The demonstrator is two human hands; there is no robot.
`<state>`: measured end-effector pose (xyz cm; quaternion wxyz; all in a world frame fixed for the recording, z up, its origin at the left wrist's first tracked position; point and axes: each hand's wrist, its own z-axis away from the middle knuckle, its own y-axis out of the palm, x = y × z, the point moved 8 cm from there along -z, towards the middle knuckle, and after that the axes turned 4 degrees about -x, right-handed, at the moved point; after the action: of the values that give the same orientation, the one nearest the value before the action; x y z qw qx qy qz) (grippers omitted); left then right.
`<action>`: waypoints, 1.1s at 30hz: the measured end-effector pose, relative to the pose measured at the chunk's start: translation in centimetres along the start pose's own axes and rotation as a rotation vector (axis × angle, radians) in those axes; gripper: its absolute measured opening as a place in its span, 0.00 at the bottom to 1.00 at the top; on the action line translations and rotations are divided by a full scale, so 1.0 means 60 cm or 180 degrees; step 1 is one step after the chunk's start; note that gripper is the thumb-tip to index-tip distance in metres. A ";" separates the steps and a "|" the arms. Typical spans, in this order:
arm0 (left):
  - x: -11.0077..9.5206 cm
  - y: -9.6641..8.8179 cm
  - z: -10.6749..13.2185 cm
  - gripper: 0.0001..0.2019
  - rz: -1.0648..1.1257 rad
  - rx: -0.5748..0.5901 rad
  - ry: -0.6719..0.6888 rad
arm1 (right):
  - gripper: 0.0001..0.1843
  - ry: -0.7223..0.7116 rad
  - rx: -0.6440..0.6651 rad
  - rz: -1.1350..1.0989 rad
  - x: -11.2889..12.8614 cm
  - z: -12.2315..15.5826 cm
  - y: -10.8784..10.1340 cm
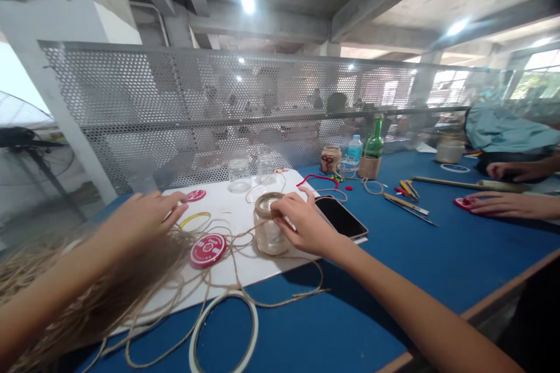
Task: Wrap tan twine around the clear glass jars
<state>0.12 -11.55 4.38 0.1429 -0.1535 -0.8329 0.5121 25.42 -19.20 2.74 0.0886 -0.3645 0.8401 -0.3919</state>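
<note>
A clear glass jar (272,236) with twine wound round its neck stands on a white sheet (240,268). My right hand (300,218) grips the jar at its twined rim, thumb and fingers closed on the near right side. My left hand (146,215) hovers over a loose heap of twine (83,297), slightly blurred, fingers bent and the thumb apart from them; nothing shows in it. Strands of twine run from the jar to the left. Between my hands lies a red printed lid (208,250).
Two clear jars (239,176) stand behind. A phone (342,217) lies right of the jar, a roll of tape (224,332) in front. Farther right are a green bottle (374,140), tweezers (411,210) and a co-worker's hand (511,204) on another red lid. A perforated metal screen (271,93) edges the table.
</note>
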 end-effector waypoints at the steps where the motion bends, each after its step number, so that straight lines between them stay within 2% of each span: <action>1: -0.037 -0.009 -0.002 0.19 -0.0045 -0.0005 0.0193 | 0.07 0.0005 0.0006 -0.0002 0.000 0.000 0.000; 3: -0.113 -0.015 -0.001 0.18 0.0527 0.0075 0.0477 | 0.06 0.0015 0.0010 -0.0005 -0.001 -0.001 -0.001; 5: -0.173 -0.006 0.001 0.19 0.0965 0.0185 0.0487 | 0.05 0.0028 0.0002 0.0005 -0.002 -0.002 -0.002; 7: -0.216 0.012 0.003 0.18 0.1167 0.0250 0.0474 | 0.04 0.0042 -0.0005 0.0024 -0.003 -0.002 -0.002; 9: -0.240 0.030 0.004 0.14 0.1538 0.0295 0.0473 | 0.04 0.0057 0.0014 0.0022 -0.003 -0.002 -0.001; 12: -0.243 0.046 -0.001 0.09 0.2009 0.0326 0.0352 | 0.05 0.0077 0.0066 -0.0032 -0.004 -0.002 0.003; 15: -0.236 0.046 -0.009 0.09 0.2176 0.0294 0.0349 | 0.05 0.0097 0.0088 -0.0096 -0.006 -0.002 0.007; 20: -0.222 0.033 -0.025 0.19 0.2099 0.0159 0.0550 | 0.05 0.0168 0.0160 -0.0281 -0.012 -0.003 0.010; 24: -0.216 0.039 -0.038 0.22 0.1949 0.0390 0.0827 | 0.07 0.0192 0.0303 -0.0436 -0.015 -0.006 0.005; 29: -0.222 0.039 -0.050 0.17 0.1972 0.0393 0.1059 | 0.09 0.0178 0.0533 -0.0479 -0.025 -0.008 -0.004; 33: -0.233 0.037 -0.053 0.14 0.1923 0.0299 0.1219 | 0.10 0.0199 0.0539 -0.0458 -0.041 -0.007 -0.008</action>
<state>14.35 -13.66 2.65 0.1455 -0.4791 -0.6837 0.5309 27.24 -17.47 3.04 0.0644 -0.4026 0.7780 -0.4780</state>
